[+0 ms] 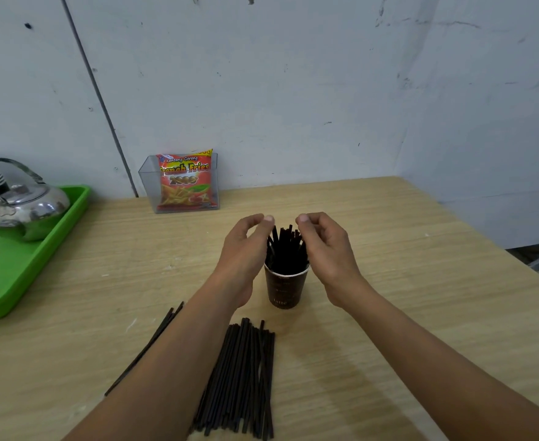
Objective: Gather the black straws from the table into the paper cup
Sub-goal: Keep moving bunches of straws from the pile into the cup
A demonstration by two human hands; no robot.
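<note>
Just two bare forearms (179, 361) and bare hands in shot, left hand (245, 249) and right hand (328, 249). Slim arms, short-trimmed thumbnails (268, 218), uncovered right to the frame edge.
</note>
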